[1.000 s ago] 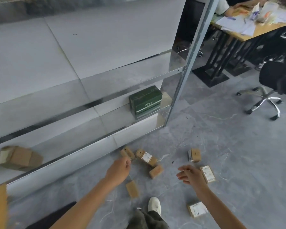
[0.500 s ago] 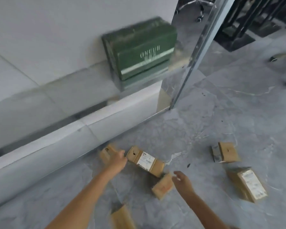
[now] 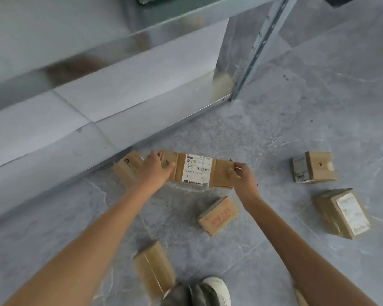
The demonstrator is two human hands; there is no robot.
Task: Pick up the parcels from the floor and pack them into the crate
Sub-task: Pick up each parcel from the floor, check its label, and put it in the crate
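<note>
- At the bottom edge of the view, a white shoe [image 3: 215,288] stood on the grey marbled floor [image 3: 296,120], with a plain brown cardboard parcel [image 3: 154,267] just beside it.
- Farther out lay a small brown parcel with red print [image 3: 218,215], and well to its right a taped brown parcel with a pale label [image 3: 341,213].
- Beyond these, the long brown cardboard parcel with a white printed label [image 3: 197,171] lay on the floor between both hands.
- The left hand [image 3: 155,171] grasped its left end, fingers curled over the far edge.
- The right hand [image 3: 241,175] pinched its right end.
- A small notched brown parcel [image 3: 126,168] lay just behind the left hand, by the shelf base.
- A squat brown parcel with a grey side label [image 3: 313,170] lay far right.
- Farthest stood the silver metal shelf rack [image 3: 257,47].
</note>
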